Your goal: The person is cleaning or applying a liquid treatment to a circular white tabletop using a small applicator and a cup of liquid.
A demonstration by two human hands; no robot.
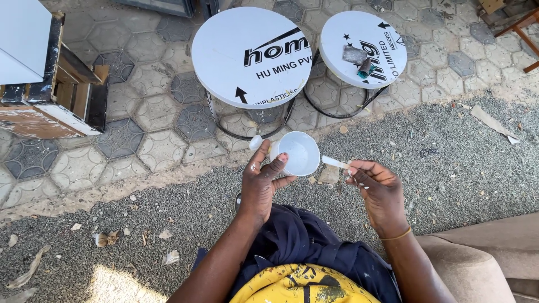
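Note:
My left hand (263,182) grips a small white plastic cup (297,152) by its side, tilted so its open mouth faces me; something white lies inside. My right hand (377,188) pinches a thin white stick (336,163) whose tip points at the cup's rim, just right of it. A small white cap-like piece (255,142) shows by my left fingertips. Both hands hover above my lap, over dark blue cloth (303,241) and a paint-stained yellow garment (303,283).
Two round white stools with printed tops stand ahead, a larger one (224,45) and a smaller one (365,33) carrying a small can (366,67) and a grey scrap. A wooden cabinet piece (50,95) sits left. Gravel underfoot, paving beyond, a beige cushion (477,264) at right.

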